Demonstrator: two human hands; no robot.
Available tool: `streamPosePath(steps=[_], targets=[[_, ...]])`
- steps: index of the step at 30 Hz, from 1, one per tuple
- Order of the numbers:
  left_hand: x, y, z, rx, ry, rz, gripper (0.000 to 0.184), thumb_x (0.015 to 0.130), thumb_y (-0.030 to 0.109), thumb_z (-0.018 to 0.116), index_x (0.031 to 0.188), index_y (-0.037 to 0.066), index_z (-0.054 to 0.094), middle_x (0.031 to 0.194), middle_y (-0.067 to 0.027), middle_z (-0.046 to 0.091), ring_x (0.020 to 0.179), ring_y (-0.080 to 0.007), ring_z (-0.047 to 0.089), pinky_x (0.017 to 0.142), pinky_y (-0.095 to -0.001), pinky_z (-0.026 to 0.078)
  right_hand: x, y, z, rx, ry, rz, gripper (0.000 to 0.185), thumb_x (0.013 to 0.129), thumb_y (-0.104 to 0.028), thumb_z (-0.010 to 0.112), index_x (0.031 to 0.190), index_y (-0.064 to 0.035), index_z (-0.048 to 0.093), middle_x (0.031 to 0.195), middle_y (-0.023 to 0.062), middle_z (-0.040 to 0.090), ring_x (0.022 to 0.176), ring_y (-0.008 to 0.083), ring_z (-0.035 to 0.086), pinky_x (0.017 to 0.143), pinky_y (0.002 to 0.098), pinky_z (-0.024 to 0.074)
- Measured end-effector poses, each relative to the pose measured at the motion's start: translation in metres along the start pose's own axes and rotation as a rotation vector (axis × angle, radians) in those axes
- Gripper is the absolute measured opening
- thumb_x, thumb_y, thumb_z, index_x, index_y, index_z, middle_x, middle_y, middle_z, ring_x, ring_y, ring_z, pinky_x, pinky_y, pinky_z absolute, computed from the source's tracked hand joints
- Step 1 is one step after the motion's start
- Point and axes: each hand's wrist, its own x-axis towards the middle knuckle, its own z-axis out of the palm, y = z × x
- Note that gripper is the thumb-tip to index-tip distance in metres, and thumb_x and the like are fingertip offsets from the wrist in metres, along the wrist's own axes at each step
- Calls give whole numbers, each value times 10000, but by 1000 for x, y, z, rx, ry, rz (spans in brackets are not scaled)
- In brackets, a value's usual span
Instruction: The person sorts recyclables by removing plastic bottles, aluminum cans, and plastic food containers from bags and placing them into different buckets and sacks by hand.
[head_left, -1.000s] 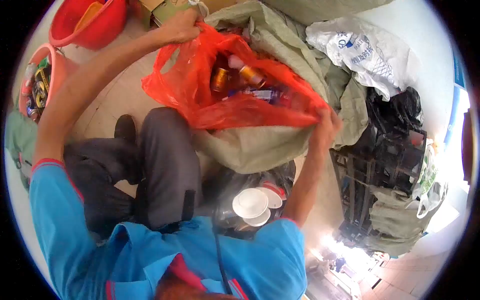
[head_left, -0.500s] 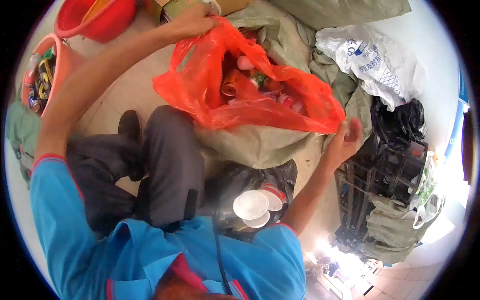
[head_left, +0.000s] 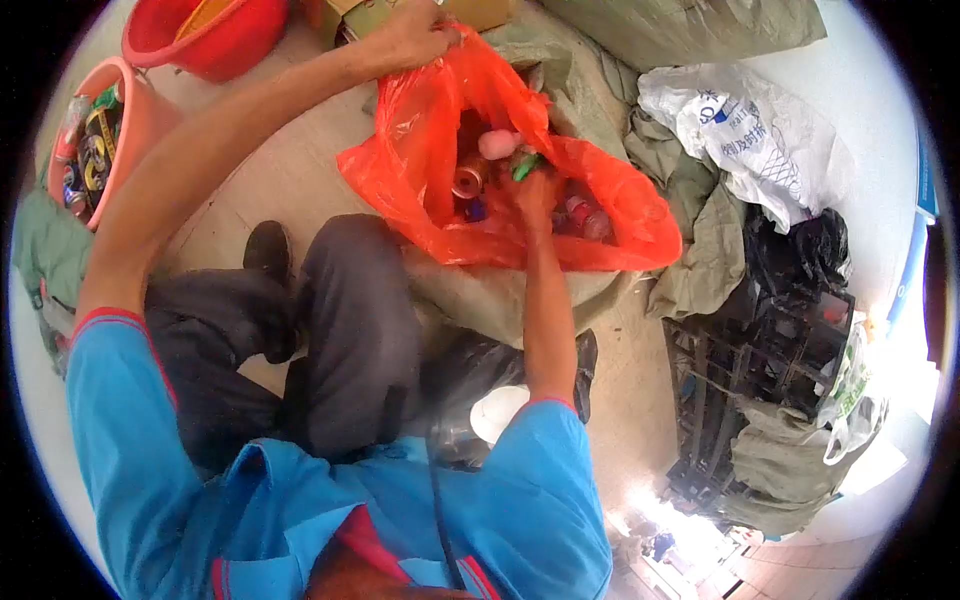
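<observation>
My left hand (head_left: 418,38) is closed on the upper rim of a red plastic bag (head_left: 400,190), pulling that side up. Down in the bag's mouth, my right hand (head_left: 536,190) has its fingers curled at a green item (head_left: 525,165), whose kind is unclear; the fingertips are partly hidden. Around it in the bag lie a can (head_left: 467,180), a pink rounded thing (head_left: 498,145) and a clear bottle with a red label (head_left: 590,218). The bag rests on a greenish woven sack (head_left: 480,295).
A pink bucket (head_left: 140,125) full of cans and a red basin (head_left: 235,45) stand at upper left. A white printed sack (head_left: 745,140) and a black crate (head_left: 740,350) are at right. By my leg is a white cup (head_left: 497,412), partly covered by my sleeve.
My right hand has let go of the bag's right rim and moved left, down into the bag. That rim has sagged inward. The left hand keeps its hold.
</observation>
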Motion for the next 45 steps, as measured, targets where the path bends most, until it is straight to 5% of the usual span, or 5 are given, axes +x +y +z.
streamPosePath(steps=[18,22,27,36,45], targets=[[-25,44,35,385,122,504,394,611,332,685,873,47,612,907,-150,590,883,-337,563,734,-445,476,-93,-42,-41,1122,-29,42,398,806,-109,664,1167,1,537,1101,71,592,951,157,574,826,298,464],[-30,76,51,-61,-286,-251,607,691,533,700,979,5,614,901,-177,642,822,-286,618,733,-383,491,-83,-92,-70,1323,-35,-61,370,819,-112,652,1152,2,539,1055,57,581,944,170,563,826,307,456],[-35,55,21,-364,-62,-129,548,654,482,747,945,28,647,907,-150,664,852,-249,628,724,-382,502,-62,-140,-89,1140,-235,-222,435,856,-245,644,1161,42,526,1010,80,569,946,185,583,784,317,473],[-204,0,-234,222,763,-585,408,807,302,685,1081,7,620,977,-89,672,886,-154,638,800,-294,503,-31,-101,-35,944,-346,-281,538,886,-322,606,1261,44,483,1095,149,618,944,217,620,783,314,513],[-323,-136,-297,1050,849,-866,704,691,731,550,931,84,691,857,-126,663,813,-209,642,738,-380,480,-33,-9,-5,412,152,-458,450,893,-297,569,1202,28,530,1137,149,607,986,256,606,856,336,471]])
